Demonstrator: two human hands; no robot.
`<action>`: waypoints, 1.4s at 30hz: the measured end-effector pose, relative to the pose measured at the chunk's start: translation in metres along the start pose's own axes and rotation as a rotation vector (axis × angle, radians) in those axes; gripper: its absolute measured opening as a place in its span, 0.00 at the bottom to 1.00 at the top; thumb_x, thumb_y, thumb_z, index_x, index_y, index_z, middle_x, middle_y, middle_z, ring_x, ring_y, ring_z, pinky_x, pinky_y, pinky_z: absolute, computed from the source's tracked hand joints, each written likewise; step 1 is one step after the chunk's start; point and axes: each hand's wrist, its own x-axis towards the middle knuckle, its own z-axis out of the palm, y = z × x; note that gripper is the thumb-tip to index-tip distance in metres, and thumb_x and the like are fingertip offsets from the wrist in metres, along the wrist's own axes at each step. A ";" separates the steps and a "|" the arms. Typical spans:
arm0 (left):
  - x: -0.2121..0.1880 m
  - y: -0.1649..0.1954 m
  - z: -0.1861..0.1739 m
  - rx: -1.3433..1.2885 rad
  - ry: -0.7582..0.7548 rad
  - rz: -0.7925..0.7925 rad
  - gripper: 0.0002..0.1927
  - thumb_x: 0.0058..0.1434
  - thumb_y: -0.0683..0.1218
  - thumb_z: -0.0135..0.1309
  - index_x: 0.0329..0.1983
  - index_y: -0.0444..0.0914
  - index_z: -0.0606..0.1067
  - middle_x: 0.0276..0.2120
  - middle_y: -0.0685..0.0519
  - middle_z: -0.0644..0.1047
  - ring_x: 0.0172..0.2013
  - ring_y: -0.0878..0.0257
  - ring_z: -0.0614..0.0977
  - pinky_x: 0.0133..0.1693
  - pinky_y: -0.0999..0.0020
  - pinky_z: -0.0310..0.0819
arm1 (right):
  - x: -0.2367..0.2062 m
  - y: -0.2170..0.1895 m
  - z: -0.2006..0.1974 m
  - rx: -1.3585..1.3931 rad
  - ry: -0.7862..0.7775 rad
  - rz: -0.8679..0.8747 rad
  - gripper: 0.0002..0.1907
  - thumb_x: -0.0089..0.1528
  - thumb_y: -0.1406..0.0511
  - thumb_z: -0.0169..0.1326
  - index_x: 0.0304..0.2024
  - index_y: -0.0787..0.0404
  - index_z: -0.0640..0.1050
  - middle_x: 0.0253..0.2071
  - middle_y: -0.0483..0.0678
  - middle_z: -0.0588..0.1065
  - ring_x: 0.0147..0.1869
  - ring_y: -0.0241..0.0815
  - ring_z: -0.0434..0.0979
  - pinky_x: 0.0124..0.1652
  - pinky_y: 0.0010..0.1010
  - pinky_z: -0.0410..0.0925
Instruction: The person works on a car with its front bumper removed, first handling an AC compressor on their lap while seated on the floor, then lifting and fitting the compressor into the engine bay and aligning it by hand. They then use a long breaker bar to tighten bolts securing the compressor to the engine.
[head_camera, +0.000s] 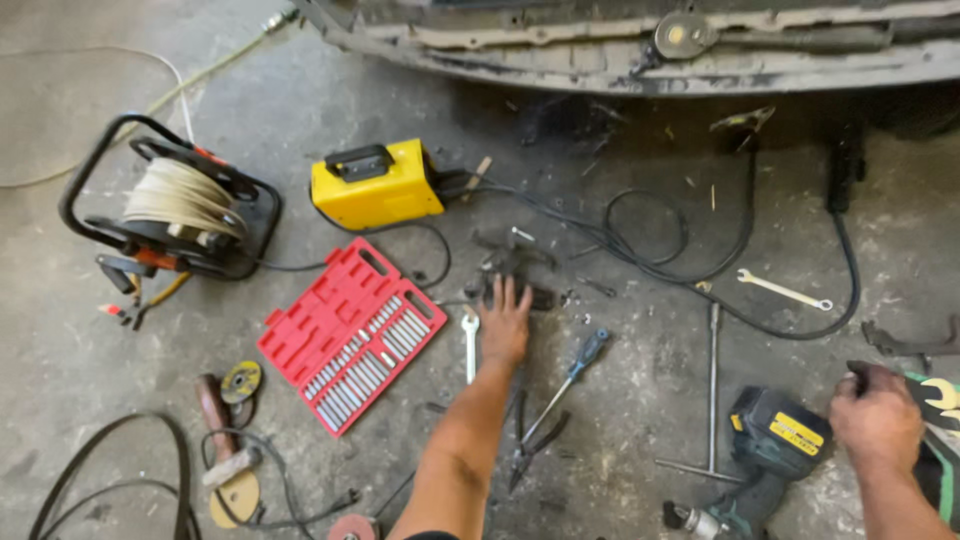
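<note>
We reach our spread left hand (505, 325) into dark metal parts (512, 262) beside the open red socket case (351, 334); our right hand (877, 415), closure unclear, rests near the cordless drill (762, 452).

Around the one red socket case (352, 336) there were two wrenches (470, 345), one screwdriver (578, 368), one yellow box (377, 184), one cable reel (180, 205), one cordless drill (760, 450) and two hands (505, 325).
</note>
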 end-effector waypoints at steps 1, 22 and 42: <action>-0.005 0.003 0.001 0.014 0.030 -0.013 0.35 0.60 0.48 0.50 0.73 0.49 0.61 0.75 0.44 0.53 0.76 0.46 0.47 0.65 0.26 0.43 | 0.003 0.000 0.002 0.051 0.020 0.013 0.15 0.72 0.58 0.50 0.55 0.59 0.80 0.53 0.59 0.78 0.57 0.60 0.77 0.59 0.49 0.70; -0.035 0.018 0.014 0.019 -0.014 -0.108 0.40 0.62 0.45 0.47 0.79 0.49 0.52 0.78 0.46 0.44 0.77 0.45 0.41 0.65 0.26 0.46 | 0.007 -0.028 0.010 0.087 -0.070 -0.087 0.13 0.71 0.60 0.53 0.50 0.60 0.81 0.51 0.60 0.78 0.57 0.63 0.76 0.55 0.50 0.69; 0.011 0.036 -0.026 0.050 0.010 -0.196 0.32 0.64 0.48 0.47 0.74 0.45 0.62 0.78 0.39 0.44 0.76 0.40 0.40 0.67 0.24 0.36 | -0.007 -0.021 -0.026 0.028 -0.027 -0.188 0.11 0.70 0.61 0.54 0.49 0.59 0.82 0.51 0.57 0.78 0.59 0.60 0.77 0.58 0.47 0.70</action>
